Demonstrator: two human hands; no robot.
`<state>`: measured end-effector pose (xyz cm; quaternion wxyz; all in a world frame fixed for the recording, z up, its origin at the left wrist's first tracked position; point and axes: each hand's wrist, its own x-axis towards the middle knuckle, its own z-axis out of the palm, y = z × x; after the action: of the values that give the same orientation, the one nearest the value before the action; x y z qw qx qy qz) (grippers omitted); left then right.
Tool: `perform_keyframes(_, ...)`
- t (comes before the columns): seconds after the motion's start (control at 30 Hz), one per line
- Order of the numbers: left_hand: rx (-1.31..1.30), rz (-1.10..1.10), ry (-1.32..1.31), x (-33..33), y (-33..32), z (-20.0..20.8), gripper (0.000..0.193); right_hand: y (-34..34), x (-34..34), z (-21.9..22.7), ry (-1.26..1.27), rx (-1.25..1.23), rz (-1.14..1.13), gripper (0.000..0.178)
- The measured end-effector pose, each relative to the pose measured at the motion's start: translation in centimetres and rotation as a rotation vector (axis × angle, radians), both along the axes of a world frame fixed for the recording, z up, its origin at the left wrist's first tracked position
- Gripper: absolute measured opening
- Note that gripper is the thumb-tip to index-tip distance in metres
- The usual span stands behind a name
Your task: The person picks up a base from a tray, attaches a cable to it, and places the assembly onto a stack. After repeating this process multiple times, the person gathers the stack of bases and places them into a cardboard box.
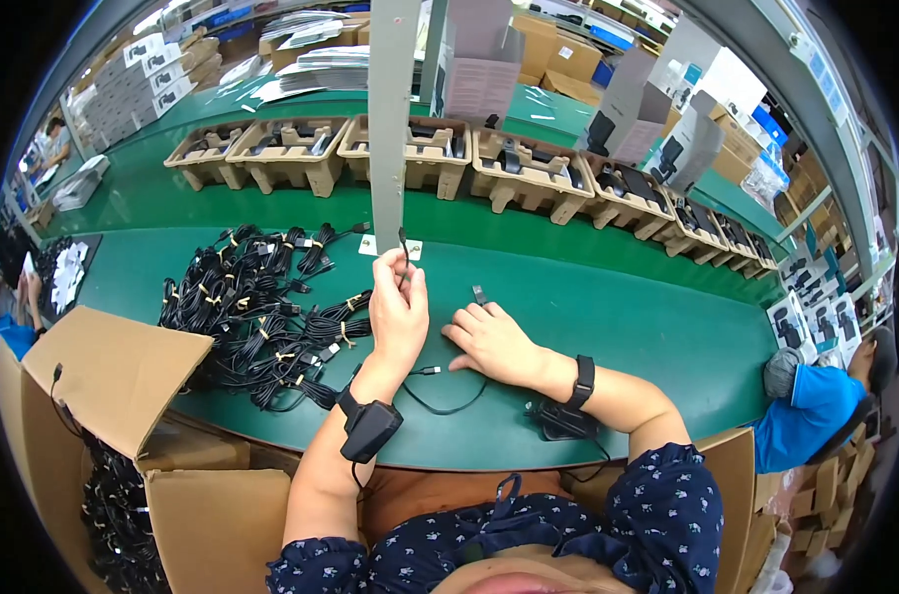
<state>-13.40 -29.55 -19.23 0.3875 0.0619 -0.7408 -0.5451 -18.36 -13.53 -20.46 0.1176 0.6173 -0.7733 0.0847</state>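
- Open cardboard box [123, 416], at 8 o'clock and nearest the viewer: its flap is folded back, and black cables show inside, apparently stock kept within reach of the left arm.
- Left hand [398, 309], centre: raised off the table, grip pinched shut on one end of a black cable [440, 401], the plug held up near eye line, probably for inspection.
- The cable droops from this hand in a loop to the table edge at 6 o'clock.
- Right hand [491, 342], just beside the left at 3 o'clock: lies flat on the green table [618, 317], fingers apart and holding nothing, resting near the cable's other plug, seemingly to steady the slack.
- Pile of bundled cables [261, 307], at 9 o'clock of the hands: each bundle is tied, and the heap is within easy reach.
- Pulp trays [410, 148], in a row at 12 o'clock: lined along the far lane, each holding dark parts.
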Motion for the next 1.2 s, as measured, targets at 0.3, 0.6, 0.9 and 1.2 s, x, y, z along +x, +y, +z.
perform_keyframes(0.3,-0.282,-0.097,-0.194,-0.1,0.6,-1.9,0.053,2.6,-3.3,1.0,-0.005,-0.021,-0.258,0.047)
perform_keyframes(0.6,-0.945,-0.245,-0.342,1.4,0.4,-2.6,0.026,4.9,-2.7,-0.5,-0.328,0.094,-0.120,0.061)
perform_keyframes(0.9,-0.388,-0.222,-0.284,-0.3,-1.2,-3.8,0.042,2.9,-1.7,-0.3,-0.897,-0.143,-0.348,0.048)
perform_keyframes(1.2,0.087,-1.023,-0.704,1.8,1.0,-2.1,0.045,1.2,-1.8,3.5,-1.432,-1.029,-0.060,0.054)
